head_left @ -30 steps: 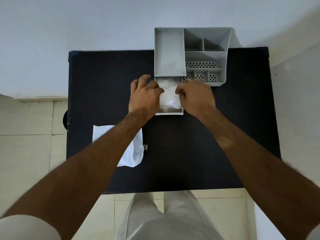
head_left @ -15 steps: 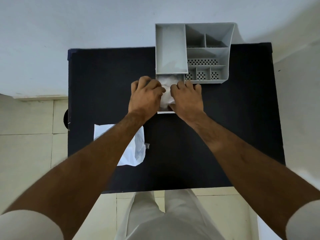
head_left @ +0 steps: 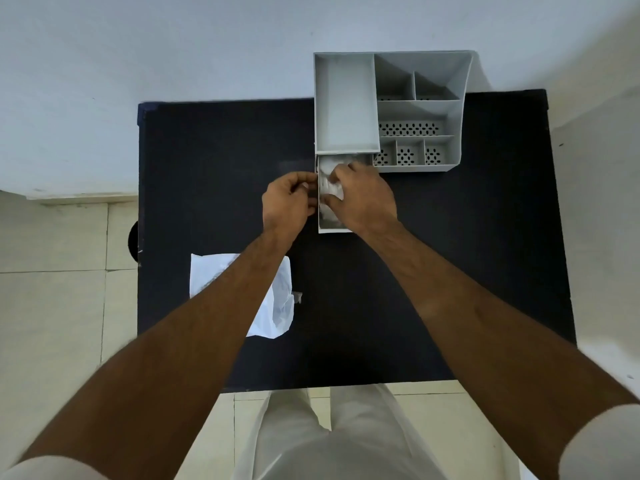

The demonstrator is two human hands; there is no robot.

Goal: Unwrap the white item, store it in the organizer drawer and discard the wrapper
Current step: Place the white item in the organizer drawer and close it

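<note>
The grey organizer [head_left: 453,109] stands at the table's far edge, with its drawer [head_left: 334,231] pulled out toward me under the left compartment. The crumpled white item [head_left: 326,176] lies inside the drawer. My right hand [head_left: 365,200] is over the drawer, its fingers and thumb closed around the white item and hiding much of it. My left hand [head_left: 285,204] sits just left of the drawer, fingers curled, fingertips against its left wall. The white wrapper [head_left: 280,306] lies flat on the table near left, partly hidden under my left forearm.
The black table [head_left: 467,271] stands against a pale wall, and tiled floor shows on its left. A small scrap [head_left: 298,296] lies beside the wrapper. The organizer's other compartments [head_left: 408,128] hold nothing that I can see.
My left hand has come off the white item and moved left, outside the drawer. My right hand has shifted onto the item inside the drawer.
</note>
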